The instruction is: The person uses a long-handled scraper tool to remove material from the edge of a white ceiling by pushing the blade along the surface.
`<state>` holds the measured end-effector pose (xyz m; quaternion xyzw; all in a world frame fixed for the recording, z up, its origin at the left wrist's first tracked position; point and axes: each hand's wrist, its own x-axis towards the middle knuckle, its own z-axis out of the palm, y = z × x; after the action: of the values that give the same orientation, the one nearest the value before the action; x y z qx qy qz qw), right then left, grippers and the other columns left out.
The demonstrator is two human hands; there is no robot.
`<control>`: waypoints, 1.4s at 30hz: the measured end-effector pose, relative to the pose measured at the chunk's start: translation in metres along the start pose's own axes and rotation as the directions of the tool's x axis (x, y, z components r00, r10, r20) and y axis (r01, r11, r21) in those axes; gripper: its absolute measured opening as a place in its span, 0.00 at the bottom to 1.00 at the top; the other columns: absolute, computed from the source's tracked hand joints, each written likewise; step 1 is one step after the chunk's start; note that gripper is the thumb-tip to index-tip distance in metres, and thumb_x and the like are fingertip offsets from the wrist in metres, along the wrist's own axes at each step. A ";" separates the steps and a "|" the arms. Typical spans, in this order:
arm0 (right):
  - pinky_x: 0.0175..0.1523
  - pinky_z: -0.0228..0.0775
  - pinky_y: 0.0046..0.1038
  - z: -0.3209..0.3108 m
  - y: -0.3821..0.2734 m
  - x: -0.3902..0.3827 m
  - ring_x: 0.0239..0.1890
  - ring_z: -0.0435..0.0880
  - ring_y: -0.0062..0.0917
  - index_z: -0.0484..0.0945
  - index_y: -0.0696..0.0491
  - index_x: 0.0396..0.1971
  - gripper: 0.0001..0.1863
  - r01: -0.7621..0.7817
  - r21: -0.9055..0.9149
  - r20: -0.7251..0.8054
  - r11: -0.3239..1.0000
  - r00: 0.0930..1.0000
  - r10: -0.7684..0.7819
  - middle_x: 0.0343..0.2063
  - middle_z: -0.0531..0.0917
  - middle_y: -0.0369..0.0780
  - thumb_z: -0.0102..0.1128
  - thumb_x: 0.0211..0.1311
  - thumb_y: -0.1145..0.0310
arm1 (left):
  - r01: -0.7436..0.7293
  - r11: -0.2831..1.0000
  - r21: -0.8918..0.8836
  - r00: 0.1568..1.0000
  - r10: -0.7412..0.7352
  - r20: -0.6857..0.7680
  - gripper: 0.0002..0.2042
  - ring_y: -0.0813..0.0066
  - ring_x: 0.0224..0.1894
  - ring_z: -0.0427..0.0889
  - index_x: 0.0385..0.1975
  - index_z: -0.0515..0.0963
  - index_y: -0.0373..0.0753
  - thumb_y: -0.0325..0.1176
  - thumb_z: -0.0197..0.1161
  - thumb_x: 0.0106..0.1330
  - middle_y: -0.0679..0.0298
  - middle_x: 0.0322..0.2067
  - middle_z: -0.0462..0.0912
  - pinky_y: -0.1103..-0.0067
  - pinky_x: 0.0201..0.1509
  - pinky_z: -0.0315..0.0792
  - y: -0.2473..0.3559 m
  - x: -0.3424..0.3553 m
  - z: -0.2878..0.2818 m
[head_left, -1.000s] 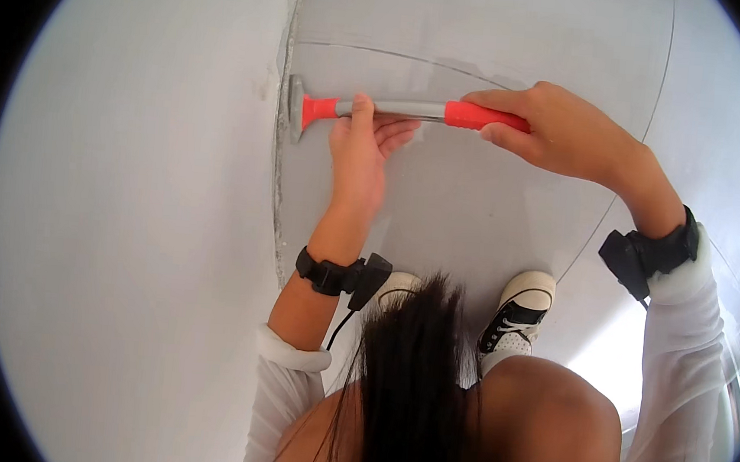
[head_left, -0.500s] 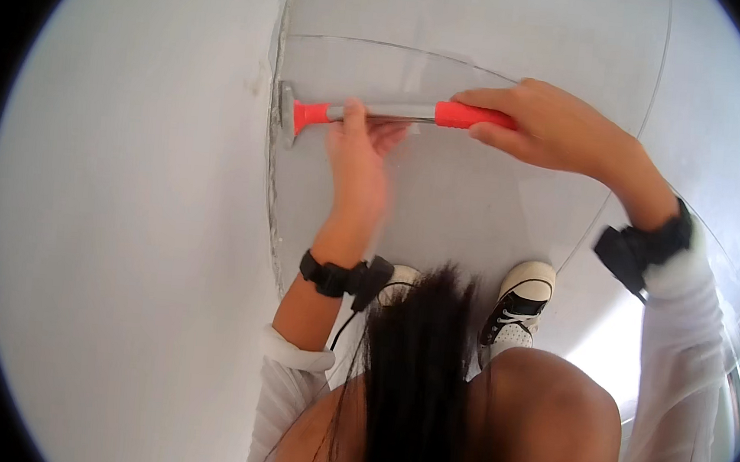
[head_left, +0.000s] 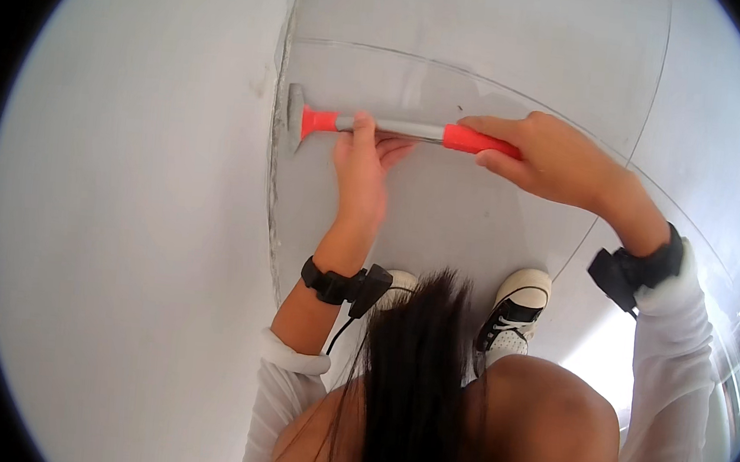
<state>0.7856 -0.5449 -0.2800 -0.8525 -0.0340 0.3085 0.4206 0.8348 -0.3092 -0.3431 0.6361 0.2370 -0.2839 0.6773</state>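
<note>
Scraper [head_left: 413, 130] in both hands [head_left: 558, 159]

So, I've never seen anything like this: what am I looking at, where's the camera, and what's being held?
There's no robot here, just a person's two bare hands. The camera is worn on the head and looks down, so dark hair hangs into view; its wide lens bends straight lines. A black band sits on each wrist. Below is a pale grey floor crossed by thin dark lines, with the person's shoes on it. The right hand grips the red handle of a long tool; the left hand holds its grey shaft. The tool's flat grey head is beside a rough seam.
</note>
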 end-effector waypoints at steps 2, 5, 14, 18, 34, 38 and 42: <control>0.44 0.73 0.42 -0.008 0.000 -0.010 0.35 0.82 0.47 0.79 0.52 0.54 0.18 -0.100 0.025 0.034 0.995 0.994 0.099 0.32 0.85 0.49 0.56 0.68 0.60 | 0.035 0.999 -0.025 0.994 -0.032 0.107 0.22 0.66 0.38 0.86 0.42 0.74 0.28 0.46 0.47 0.79 0.54 0.38 0.83 0.74 0.45 0.82 -0.001 -0.006 0.005; 0.43 0.73 0.43 0.004 0.003 0.004 0.35 0.82 0.46 0.79 0.51 0.53 0.18 0.101 -0.087 -0.145 0.991 0.983 -0.113 0.31 0.85 0.49 0.56 0.69 0.60 | -0.009 0.990 -0.139 0.998 0.001 -0.056 0.21 0.67 0.38 0.85 0.45 0.72 0.30 0.47 0.49 0.79 0.55 0.39 0.82 0.73 0.44 0.82 -0.005 0.001 0.006; 0.43 0.74 0.43 0.016 -0.002 -0.013 0.34 0.81 0.46 0.78 0.50 0.56 0.20 -0.091 -0.008 -0.040 0.996 0.995 0.090 0.31 0.84 0.48 0.55 0.69 0.56 | 0.015 0.999 -0.041 0.999 -0.013 0.043 0.20 0.67 0.38 0.85 0.48 0.69 0.30 0.46 0.49 0.79 0.56 0.41 0.81 0.72 0.46 0.81 -0.011 0.001 -0.003; 0.42 0.74 0.42 0.017 0.007 0.003 0.33 0.82 0.45 0.78 0.49 0.56 0.20 -0.003 -0.047 -0.100 0.999 0.995 -0.002 0.30 0.85 0.47 0.56 0.69 0.56 | -0.026 0.999 0.021 0.996 0.024 0.085 0.21 0.67 0.39 0.85 0.46 0.71 0.29 0.46 0.49 0.79 0.56 0.40 0.82 0.72 0.46 0.82 0.000 0.010 -0.004; 0.43 0.73 0.41 -0.027 0.013 0.019 0.35 0.82 0.43 0.83 0.49 0.46 0.17 0.015 -0.233 -0.129 0.972 0.991 -0.046 0.30 0.85 0.46 0.60 0.65 0.54 | -0.096 0.989 -0.110 0.989 0.108 0.105 0.22 0.61 0.43 0.86 0.45 0.74 0.24 0.44 0.45 0.80 0.49 0.42 0.83 0.72 0.51 0.81 0.009 0.012 0.015; 0.44 0.73 0.40 -0.017 0.015 0.016 0.36 0.82 0.42 0.83 0.49 0.47 0.18 0.036 -0.195 -0.150 0.980 0.986 -0.067 0.31 0.85 0.45 0.60 0.65 0.53 | -0.092 0.991 -0.101 0.993 0.099 0.070 0.23 0.61 0.44 0.86 0.46 0.73 0.24 0.44 0.45 0.80 0.49 0.42 0.83 0.72 0.50 0.81 0.005 0.010 0.009; 0.45 0.73 0.40 -0.022 0.006 0.017 0.38 0.82 0.42 0.83 0.50 0.47 0.18 -0.024 -0.166 -0.077 0.986 0.997 0.011 0.33 0.85 0.45 0.59 0.66 0.53 | -0.071 0.995 -0.073 0.995 0.076 0.071 0.22 0.61 0.44 0.86 0.46 0.73 0.24 0.44 0.45 0.81 0.49 0.42 0.83 0.73 0.50 0.81 0.009 0.014 0.008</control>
<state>0.8099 -0.5586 -0.2830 -0.8962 -0.0362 0.2757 0.3458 0.8507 -0.3178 -0.3452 0.6092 0.1982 -0.2733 0.7176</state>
